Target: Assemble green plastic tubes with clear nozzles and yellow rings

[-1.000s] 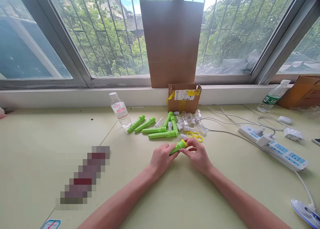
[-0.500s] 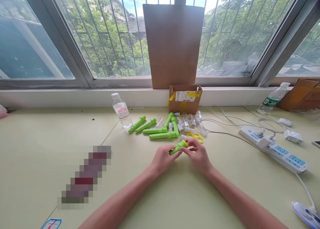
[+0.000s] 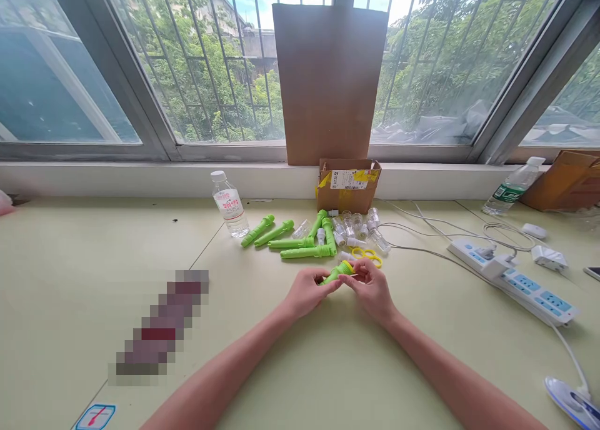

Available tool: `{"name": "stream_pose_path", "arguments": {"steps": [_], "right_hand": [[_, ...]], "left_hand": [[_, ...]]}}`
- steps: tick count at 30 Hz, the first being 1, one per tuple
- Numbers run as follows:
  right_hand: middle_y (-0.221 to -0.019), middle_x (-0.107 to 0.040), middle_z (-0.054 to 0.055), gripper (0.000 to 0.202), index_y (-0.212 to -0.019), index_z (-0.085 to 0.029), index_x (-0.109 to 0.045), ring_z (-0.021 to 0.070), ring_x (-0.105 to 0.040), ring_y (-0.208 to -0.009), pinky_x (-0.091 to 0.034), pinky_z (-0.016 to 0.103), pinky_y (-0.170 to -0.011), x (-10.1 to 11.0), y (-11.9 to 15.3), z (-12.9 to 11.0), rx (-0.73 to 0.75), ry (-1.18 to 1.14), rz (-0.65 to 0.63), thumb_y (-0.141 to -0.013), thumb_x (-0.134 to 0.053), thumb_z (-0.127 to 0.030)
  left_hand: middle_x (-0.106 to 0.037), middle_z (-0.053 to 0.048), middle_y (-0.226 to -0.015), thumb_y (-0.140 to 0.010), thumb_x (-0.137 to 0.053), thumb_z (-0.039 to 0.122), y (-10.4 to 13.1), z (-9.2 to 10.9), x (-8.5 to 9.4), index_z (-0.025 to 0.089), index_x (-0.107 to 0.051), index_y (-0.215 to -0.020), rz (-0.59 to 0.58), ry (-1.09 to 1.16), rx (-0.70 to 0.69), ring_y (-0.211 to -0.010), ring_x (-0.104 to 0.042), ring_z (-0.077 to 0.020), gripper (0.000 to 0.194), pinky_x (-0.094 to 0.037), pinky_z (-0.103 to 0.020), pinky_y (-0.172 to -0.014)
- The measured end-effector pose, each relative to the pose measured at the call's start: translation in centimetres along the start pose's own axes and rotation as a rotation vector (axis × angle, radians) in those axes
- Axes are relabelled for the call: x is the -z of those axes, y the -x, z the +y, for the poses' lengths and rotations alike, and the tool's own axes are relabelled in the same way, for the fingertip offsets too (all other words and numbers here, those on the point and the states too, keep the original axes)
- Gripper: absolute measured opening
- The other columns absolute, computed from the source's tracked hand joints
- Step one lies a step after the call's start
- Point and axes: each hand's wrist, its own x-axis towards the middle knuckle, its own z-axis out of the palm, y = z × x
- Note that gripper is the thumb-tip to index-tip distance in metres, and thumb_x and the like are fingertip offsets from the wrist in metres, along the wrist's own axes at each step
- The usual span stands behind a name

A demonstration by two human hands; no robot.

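Observation:
My left hand (image 3: 307,290) is closed around a green plastic tube with a threaded end (image 3: 335,273), tilted up to the right. A yellow ring (image 3: 347,266) sits at that threaded end. The thumb and fingers of my right hand (image 3: 374,290) pinch at the ring, covering part of it. Just beyond my hands lie more yellow rings (image 3: 370,259). Several green tubes (image 3: 304,253) are spread out behind, to the left. Among and beside them are small clear plastic cups (image 3: 347,224), some with white parts.
An open cardboard box (image 3: 349,200) stands at the back below a tall cardboard sheet (image 3: 330,86). Water bottles are at the left (image 3: 230,208) and right (image 3: 509,189). A white power strip (image 3: 515,280) with cables (image 3: 435,255) lies right. A blurred patch (image 3: 162,327) covers something left.
The view has shifted slightly. My hands stay together at the tube and ring, with my right fingers moved only a little around the ring.

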Motion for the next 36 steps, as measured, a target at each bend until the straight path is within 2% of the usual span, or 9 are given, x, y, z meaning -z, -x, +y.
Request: {"name": "stream_pose_path", "arguments": {"steps": [6,11,16,22,25,28,32,34,36], "right_hand": [[-0.086,-0.065,0.003,0.029,-0.07,-0.021,-0.048,0.0177,-0.063,-0.077,-0.054,0.036,-0.076,-0.1,-0.1,0.2,0.019,-0.053,0.005,-0.068,-0.075,-0.032],[-0.083,-0.065,0.002,0.03,-0.069,-0.021,-0.047,0.0174,-0.063,-0.074,-0.055,0.034,-0.072,-0.1,0.0,-0.1,0.022,-0.035,0.019,-0.069,-0.074,-0.034],[-0.087,-0.064,0.002,0.027,-0.084,-0.023,-0.05,0.0183,-0.065,-0.078,-0.056,0.036,-0.072,0.0,0.3,-0.3,0.014,0.01,-0.003,-0.072,-0.071,-0.035],[-0.104,-0.064,0.006,0.03,-0.08,-0.022,-0.046,0.0197,-0.065,-0.087,-0.056,0.037,-0.076,0.0,0.4,-0.3,-0.023,-0.023,-0.025,-0.073,-0.07,-0.037],[-0.102,-0.065,0.006,0.033,-0.078,-0.022,-0.044,0.0196,-0.066,-0.087,-0.055,0.036,-0.077,-0.1,0.3,-0.3,-0.052,-0.074,-0.023,-0.071,-0.072,-0.039],[-0.094,-0.066,0.004,0.036,-0.077,-0.022,-0.045,0.0192,-0.066,-0.082,-0.055,0.035,-0.075,-0.1,0.2,-0.3,-0.073,-0.099,-0.001,-0.068,-0.073,-0.041],[-0.089,-0.065,0.004,0.036,-0.077,-0.022,-0.046,0.0196,-0.066,-0.08,-0.055,0.035,-0.074,0.0,0.1,-0.3,-0.099,-0.075,0.03,-0.067,-0.074,-0.041],[-0.084,-0.065,0.004,0.035,-0.076,-0.022,-0.046,0.0204,-0.065,-0.08,-0.054,0.035,-0.073,0.0,-0.1,-0.3,-0.115,-0.05,0.043,-0.067,-0.074,-0.042],[-0.08,-0.063,0.003,0.036,-0.075,-0.022,-0.045,0.0203,-0.064,-0.078,-0.054,0.034,-0.07,0.0,-0.2,-0.2,-0.127,-0.039,0.045,-0.067,-0.073,-0.042]], "left_hand": [[-0.045,0.004,-0.053,-0.071,-0.054,0.066,0.0,0.1,0.1,0.017,-0.061,-0.076,-0.049,0.048,0.106,-0.039,-0.041,-0.0076,0.05,-0.027,-0.017,-0.03],[-0.046,0.004,-0.052,-0.071,-0.054,0.066,0.1,0.2,0.2,0.016,-0.059,-0.072,-0.083,0.105,0.138,-0.037,-0.041,-0.0071,0.051,-0.026,-0.017,-0.029],[-0.047,0.004,-0.052,-0.071,-0.053,0.066,0.1,0.3,0.2,0.017,-0.056,-0.07,-0.088,0.139,0.149,-0.037,-0.042,-0.0072,0.05,-0.026,-0.018,-0.03],[-0.049,0.004,-0.053,-0.074,-0.051,0.066,0.2,0.4,0.2,0.017,-0.057,-0.071,-0.103,0.099,0.132,-0.037,-0.043,-0.0078,0.05,-0.025,-0.019,-0.031],[-0.048,0.004,-0.052,-0.077,-0.047,0.065,0.2,0.1,-0.1,0.016,-0.057,-0.071,-0.085,0.033,0.086,-0.037,-0.042,-0.008,0.05,-0.026,-0.02,-0.032],[-0.05,0.003,-0.054,-0.081,-0.045,0.06,0.1,-0.5,-0.6,0.016,-0.059,-0.075,0.03,-0.117,-0.036,-0.042,-0.044,-0.0088,0.047,-0.032,-0.021,-0.038],[-0.06,-0.001,-0.072,-0.081,-0.053,0.048,0.0,-1.0,-0.8,0.017,-0.059,-0.086,0.322,-0.393,-0.234,-0.063,-0.055,-0.0136,0.031,-0.043,-0.024,-0.056],[-0.06,-0.005,-0.087,-0.081,-0.056,0.039,0.1,-1.0,-0.9,0.018,-0.056,-0.082,0.443,-0.493,-0.369,-0.079,-0.057,-0.0173,0.021,-0.047,-0.028,-0.066],[-0.057,-0.008,-0.1,-0.081,-0.057,0.027,0.3,-0.8,-1.4,0.018,-0.054,-0.075,0.488,-0.548,-0.541,-0.095,-0.054,-0.0205,0.011,-0.047,-0.033,-0.078]]}}
